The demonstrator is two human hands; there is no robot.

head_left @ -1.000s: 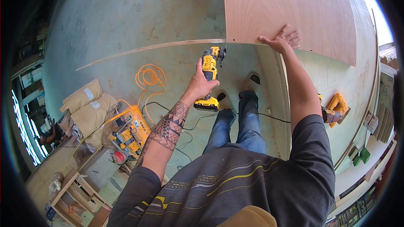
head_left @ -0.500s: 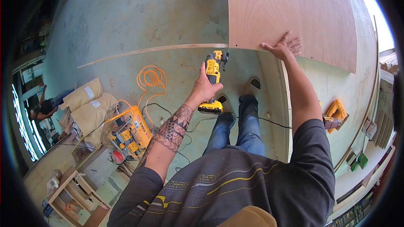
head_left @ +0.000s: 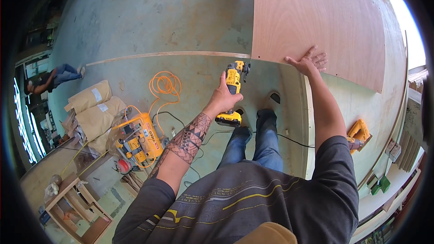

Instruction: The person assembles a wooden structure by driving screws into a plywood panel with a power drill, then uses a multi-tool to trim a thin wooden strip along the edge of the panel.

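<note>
My left hand [head_left: 222, 97] is wrapped round the grip of a yellow and black cordless oscillating multi-tool [head_left: 233, 79]. The tool's head is close to the near left corner of a large plywood panel [head_left: 312, 22], beside a small dark hole there. My right hand [head_left: 309, 63] lies on the panel's near edge with its fingers spread. From that same corner a long thin wooden strip [head_left: 167, 54] runs off to the left, above the floor in this view.
An orange air hose [head_left: 165, 86] lies coiled beside a yellow compressor [head_left: 147, 140]. Brown paper sacks [head_left: 97, 110] stand behind it. At right, an orange power tool [head_left: 359, 131] rests on the bench. A wooden frame [head_left: 74, 203] sits lower left. Another person [head_left: 56, 77] is at far left.
The panel and strip sit slightly lower and further right in view. My left hand and the multi-tool have shifted slightly right with them. The other person shows more fully at left.
</note>
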